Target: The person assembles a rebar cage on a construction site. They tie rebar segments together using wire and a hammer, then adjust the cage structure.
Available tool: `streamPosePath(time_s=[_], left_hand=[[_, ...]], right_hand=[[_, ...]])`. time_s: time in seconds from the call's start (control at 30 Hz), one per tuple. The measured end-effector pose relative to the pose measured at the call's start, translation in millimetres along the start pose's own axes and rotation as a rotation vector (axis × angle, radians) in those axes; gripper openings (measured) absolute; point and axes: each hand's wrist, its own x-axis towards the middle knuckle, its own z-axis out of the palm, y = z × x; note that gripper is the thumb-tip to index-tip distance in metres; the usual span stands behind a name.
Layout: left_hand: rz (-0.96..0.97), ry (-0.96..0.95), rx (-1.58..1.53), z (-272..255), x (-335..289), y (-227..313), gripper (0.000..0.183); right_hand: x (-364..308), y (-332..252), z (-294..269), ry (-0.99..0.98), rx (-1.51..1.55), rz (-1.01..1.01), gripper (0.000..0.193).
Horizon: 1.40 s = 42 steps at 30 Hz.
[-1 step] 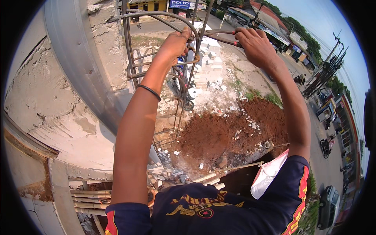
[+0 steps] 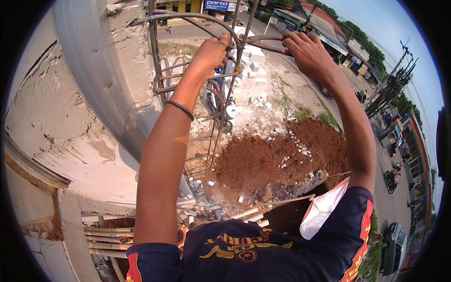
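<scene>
My left hand [image 2: 211, 55] is closed round the bent steel stirrup [image 2: 206, 18] at the upright rebar column, thumb pointing up. My right hand [image 2: 307, 54] grips the handles of a pair of pincers [image 2: 265, 38], which have reddish grips near my fingers. Their jaws meet the far right upright bar [image 2: 238, 58] where the stirrup bends round it; the bite itself is too small to make out. Lower stirrups [image 2: 171, 76] cross the column below my left hand, partly hidden by my forearm.
A rough block wall with a grey metal strip [image 2: 89, 61] rises on the left. Far below lie stacked white blocks [image 2: 251, 77], a red soil heap [image 2: 249, 162] and a dark pit [image 2: 286, 216]. Bamboo poles [image 2: 108, 237] are at lower left. A road with vehicles runs along the right.
My right hand and the pincer handles have shifted very slightly to the right. My left hand keeps its place on the stirrup.
</scene>
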Motion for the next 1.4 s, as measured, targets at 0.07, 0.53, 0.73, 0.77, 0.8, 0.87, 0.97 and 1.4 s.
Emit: streamPosePath(time_s=[0.07,0.53,0.73,0.77,0.8,0.87,0.97,1.4], left_hand=[[0.019,0.010,0.012,0,1,-1,0.051],[-0.044,-0.012,0.082,-3,6,0,0.043],[0.006,0.030,0.111,-4,11,-7,0.055],[0.022,0.044,0.124,-3,13,-9,0.055],[0.035,0.058,0.141,-3,15,-11,0.055],[0.043,0.082,0.142,-2,18,-14,0.055],[0.070,0.122,0.149,-1,18,-15,0.055],[0.149,0.113,0.163,-4,35,-31,0.056]], right_hand=[[10,7,-3,-0.033,-0.064,-0.074,0.037],[59,18,-38,-0.187,-0.087,-0.136,0.033],[74,17,-64,-0.328,0.235,-0.241,0.034],[75,16,-68,-0.441,0.329,-0.149,0.035],[76,17,-72,-0.554,0.422,-0.054,0.036],[75,16,-77,-0.795,0.526,0.123,0.047],[68,7,-77,-0.299,0.169,-0.227,0.054],[18,-5,-48,0.079,-0.200,-0.115,0.026]])
